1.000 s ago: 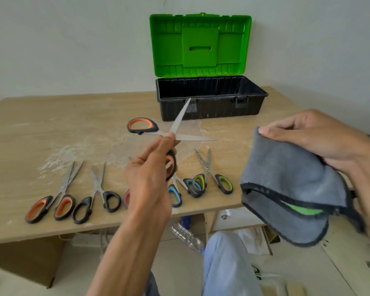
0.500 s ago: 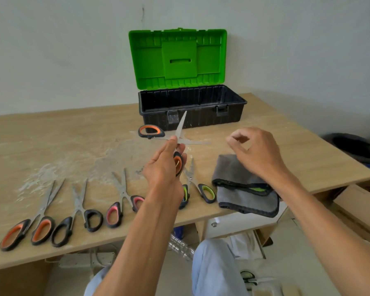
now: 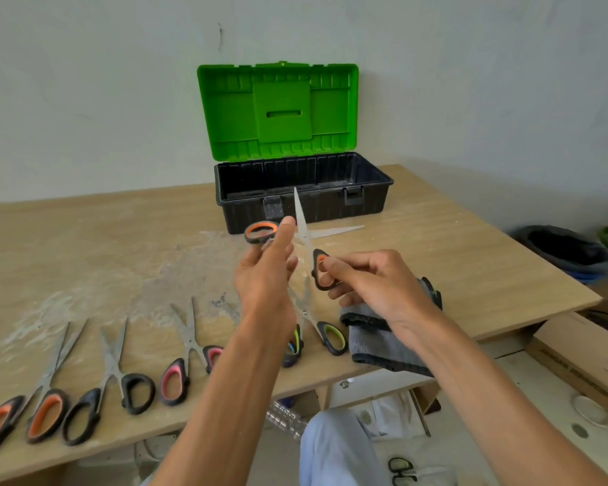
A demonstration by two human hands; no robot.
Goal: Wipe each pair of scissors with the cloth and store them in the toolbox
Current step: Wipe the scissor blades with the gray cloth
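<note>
We hold the scissors (image 3: 304,231) spread wide just in front of the toolbox (image 3: 302,205). Our left hand (image 3: 265,275) grips one orange loop and our right hand (image 3: 372,285) pinches the other. The cloth (image 3: 383,349) lies nearer us than the toolbox, beneath our right wrist.

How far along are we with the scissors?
Nothing looks stored: the toolbox shows no scissors inside. In hand: left hand and right hand hold the orange scissors open, cloth lying on the table. Left: at least four more pairs on the table.
</note>
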